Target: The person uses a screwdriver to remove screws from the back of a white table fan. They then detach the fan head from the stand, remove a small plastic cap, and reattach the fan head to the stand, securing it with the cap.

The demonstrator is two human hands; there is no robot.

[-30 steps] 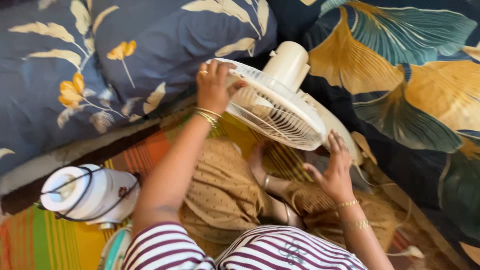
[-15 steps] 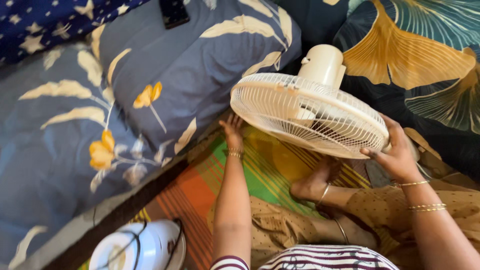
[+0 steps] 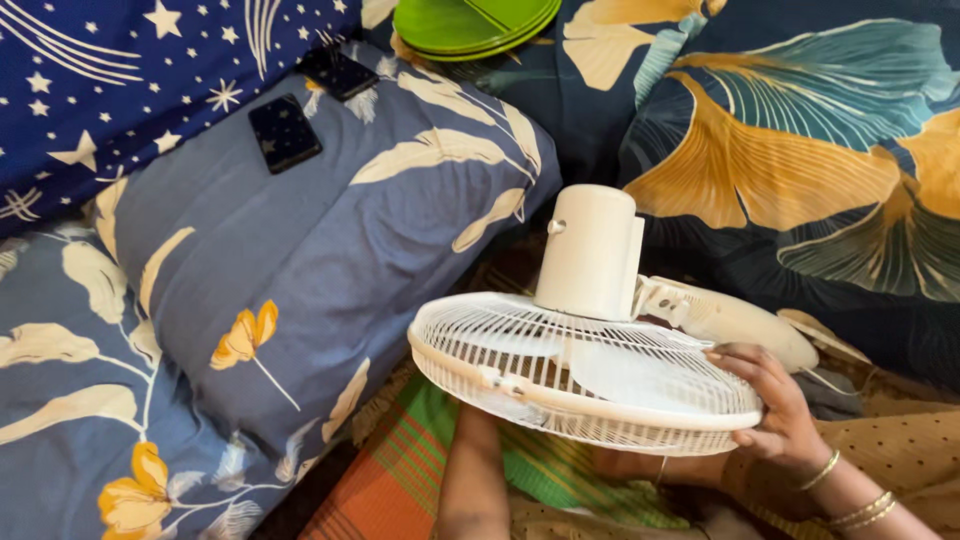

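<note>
1. Swung flatter than half a second ago, the white fan (image 3: 585,375) now lies grille-up across the lap, above the striped cloth (image 3: 400,470).
2. Right hand (image 3: 775,415) grasps the grille rim; rigid plastic, probably light, best held at the rim or motor housing.
3. Left hand is hidden beneath the fan; I cannot tell its grip.

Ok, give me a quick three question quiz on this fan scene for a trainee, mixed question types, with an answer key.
1. True or false: the right hand grips the rim of the round white plastic fan cage.
2. What lies on the blue leaf-print pillow: A) two dark flat phones, B) a red mug, C) scissors?
3. Which colour are the stacked round plates at the top?

Key: 1 true. 2 A. 3 green. The left hand is hidden beneath the cage; only its forearm shows.
</note>
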